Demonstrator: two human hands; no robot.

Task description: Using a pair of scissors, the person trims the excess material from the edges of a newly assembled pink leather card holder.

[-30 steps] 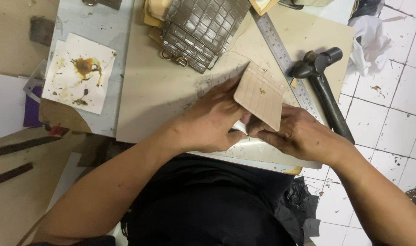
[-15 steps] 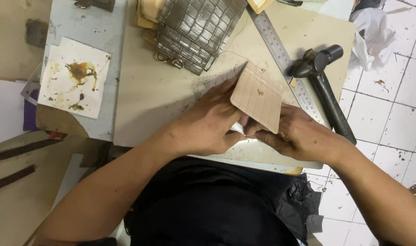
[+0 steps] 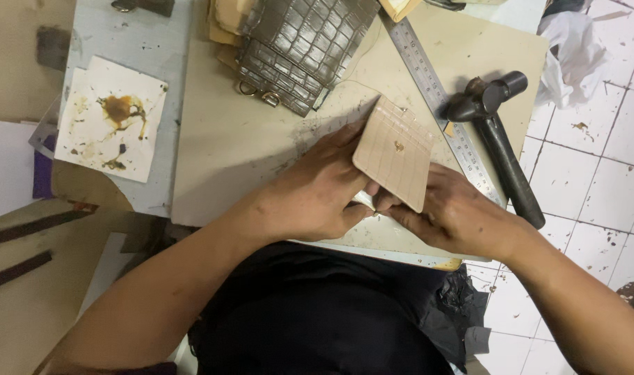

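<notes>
stained paper (image 3: 111, 118): sits far left on the grey part of the bench (image 3: 213, 139), brown glue-ish blotch in the middle, nobody near it.

left hand (image 3: 313, 194): curled around the left and bottom edge of the leather piece, fingertips pinching right at its lower corner. Gripping, not flat.

leather piece (image 3: 395, 154): small tan rectangle with a faint grid or scale pattern pressed in and a tiny spot near the centre. Held tilted just above the bench, between both hands, right in front of the body.

what changed: honestly not much. Compared with a second ago the piece sits in about the same spot and tilt, and both hands look locked in the same pinch. My read is it's slow fiddly work on that bottom edge, not a reposition.

right hand (image 3: 456, 212): closed on the lower right corner, thumb and finger meeting the left hand's tips. Something thin and pale shows there, can't tell what.

bag (image 3: 299, 45): grey croc-pattern thing with metal rings, up top, untouched.

ruler (image 3: 442, 111): steel, lying diagonally just right of the piece.

hammer (image 3: 501, 146): black, beside the ruler at the bench edge.
</notes>
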